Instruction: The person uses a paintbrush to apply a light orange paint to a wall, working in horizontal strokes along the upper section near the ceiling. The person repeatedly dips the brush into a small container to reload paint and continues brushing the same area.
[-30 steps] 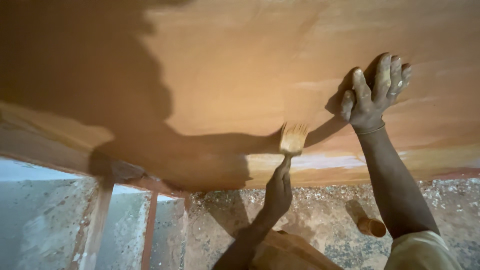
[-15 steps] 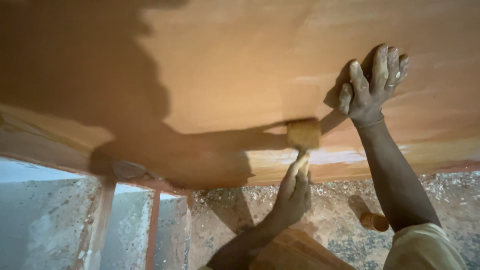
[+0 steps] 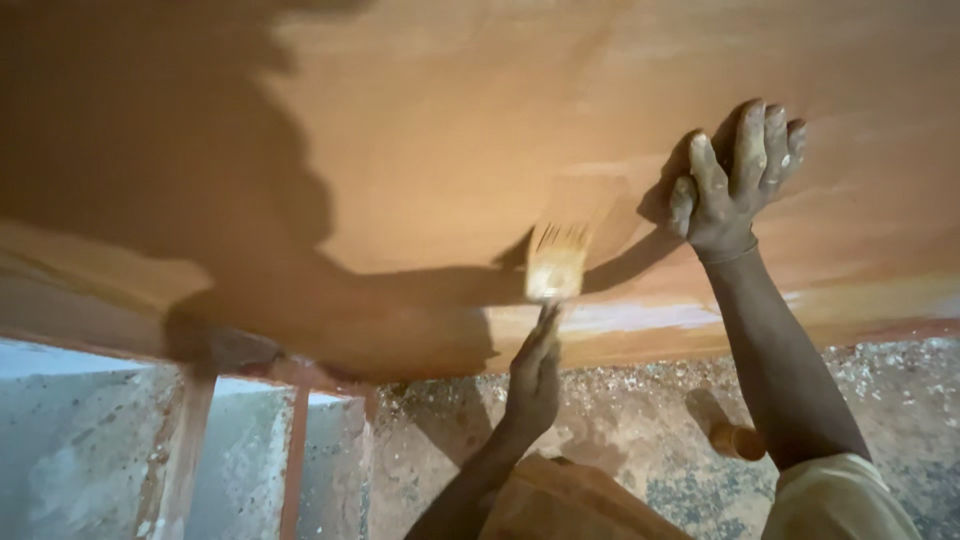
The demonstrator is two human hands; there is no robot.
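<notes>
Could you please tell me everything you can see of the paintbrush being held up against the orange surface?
The paintbrush is a flat, wide brush with pale yellowish bristles, blurred in this view. Its thin handle points down into the left hand, which grips it from below. The bristle end tilts up and to the right, seeming to meet the smooth orange-brown surface overhead. Its dark shadow falls on that surface beside it. Handle material is too blurred to tell.

Left hand [image 3: 533, 372] grips a brush [image 3: 560, 255], its blurred bristles against a large orange-brown board [image 3: 450, 130]. Right hand [image 3: 735, 185] presses flat on the board, just beside the brush. Speckled floor [image 3: 620, 420] lies below.
</notes>
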